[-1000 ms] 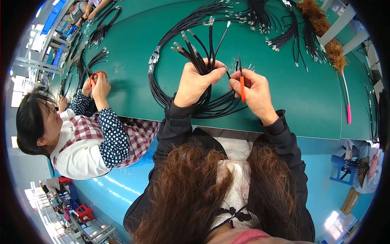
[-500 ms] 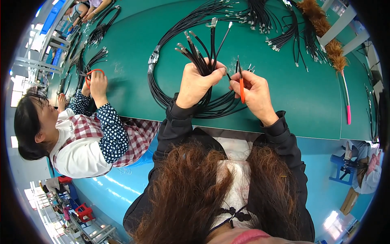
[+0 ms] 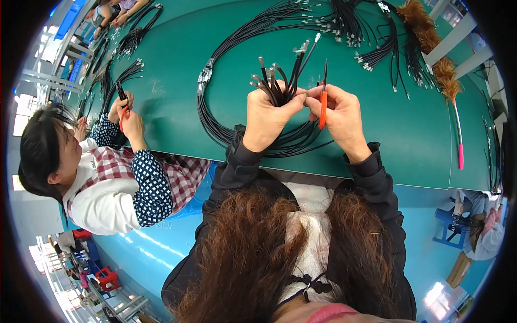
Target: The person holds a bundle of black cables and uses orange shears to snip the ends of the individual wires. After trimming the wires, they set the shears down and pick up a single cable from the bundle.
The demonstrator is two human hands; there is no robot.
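My left hand is closed around a bundle of black cables with silvery metal ends that fan upward above the fist. The rest of these cables lies in a wide loop on the green table. In my right hand is a pair of orange-handled scissors, its dark blades pointing away from me. The fingertips of my right hand meet my left thumb and index finger beside the bundle. Whatever is pinched between them is mostly hidden.
More black cable bundles lie at the table's far right, near a brown feather duster with a pink handle. At my left a co-worker holds orange-handled scissors over cables. The green table ends just in front of me.
My hands have come together, right fingertips now against the left thumb. The cable ends have shifted slightly right and lower. The co-worker's hands and scissors have turned.
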